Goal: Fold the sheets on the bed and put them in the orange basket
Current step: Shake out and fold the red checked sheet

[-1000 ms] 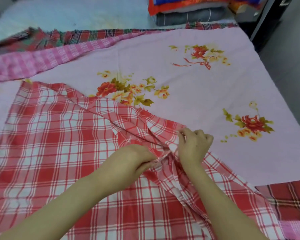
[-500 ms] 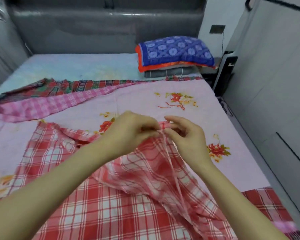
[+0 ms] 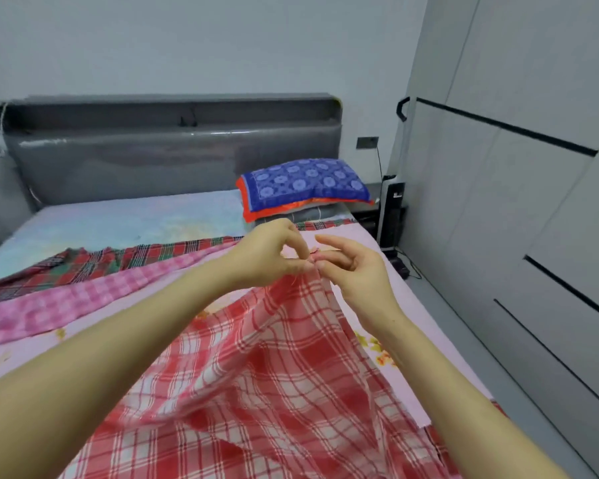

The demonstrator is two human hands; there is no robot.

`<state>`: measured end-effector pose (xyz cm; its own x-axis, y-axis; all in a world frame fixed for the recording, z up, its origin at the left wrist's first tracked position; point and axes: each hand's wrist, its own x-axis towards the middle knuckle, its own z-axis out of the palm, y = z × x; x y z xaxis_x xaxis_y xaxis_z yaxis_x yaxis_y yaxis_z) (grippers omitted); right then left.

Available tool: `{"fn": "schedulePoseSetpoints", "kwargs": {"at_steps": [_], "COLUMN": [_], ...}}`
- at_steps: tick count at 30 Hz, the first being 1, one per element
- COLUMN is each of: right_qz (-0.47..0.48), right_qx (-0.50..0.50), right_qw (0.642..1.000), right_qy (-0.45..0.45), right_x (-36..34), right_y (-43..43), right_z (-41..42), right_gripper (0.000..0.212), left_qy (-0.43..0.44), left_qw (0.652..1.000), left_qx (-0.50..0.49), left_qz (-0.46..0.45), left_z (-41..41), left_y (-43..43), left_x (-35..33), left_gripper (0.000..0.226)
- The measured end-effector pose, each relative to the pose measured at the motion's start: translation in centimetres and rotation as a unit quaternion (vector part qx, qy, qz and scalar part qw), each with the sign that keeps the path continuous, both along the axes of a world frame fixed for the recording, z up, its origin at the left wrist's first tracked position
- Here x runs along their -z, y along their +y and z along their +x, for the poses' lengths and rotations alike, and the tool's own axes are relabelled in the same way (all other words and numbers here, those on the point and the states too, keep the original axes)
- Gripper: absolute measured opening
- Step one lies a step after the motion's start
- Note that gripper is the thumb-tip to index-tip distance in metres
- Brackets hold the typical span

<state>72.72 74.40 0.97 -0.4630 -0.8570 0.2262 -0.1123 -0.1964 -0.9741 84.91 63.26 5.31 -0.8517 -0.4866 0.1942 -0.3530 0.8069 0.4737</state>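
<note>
Above the bed (image 3: 118,219), plaid sheet (image 3: 274,375) between left hand (image 3: 267,254) and right hand (image 3: 357,271)

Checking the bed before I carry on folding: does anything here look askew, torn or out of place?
Nothing looks torn or spilled. The pink gingham sheet lies bunched in a slanted strip across the bed, the dark tartan sheet crumpled behind it, both unfolded. The left hand and right hand pinch the red plaid sheet up.

Plain pale wall (image 3: 187,43) across the top, grey padded headboard (image 3: 173,157) centre-left, light grey wardrobe (image 3: 533,202) with black trim down the right, grey floor (image 3: 426,292) below it.
</note>
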Motion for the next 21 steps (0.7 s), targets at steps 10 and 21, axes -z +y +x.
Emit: {"fn": "schedulePoseSetpoints", "kwargs": {"at_steps": [10, 21], "right_qz": [0.003, 0.029], "right_qx": [0.039, 0.000], "right_qw": [0.999, 0.999], "right_qy": [0.019, -0.021], "right_x": [-1.1, -2.1], "right_y": [1.5, 3.5], "right_z": [-0.8, -1.1], "right_gripper": [0.040, 0.044], "left_qy": [0.040, 0.021], "left_qw": [0.997, 0.995], "left_qx": [0.039, 0.008], "left_qz": [0.044, -0.102], "left_z": [-1.8, -2.3], "left_y": [2.2, 3.3], "left_x": [-1.5, -2.1], "left_gripper": [0.011, 0.019]}}
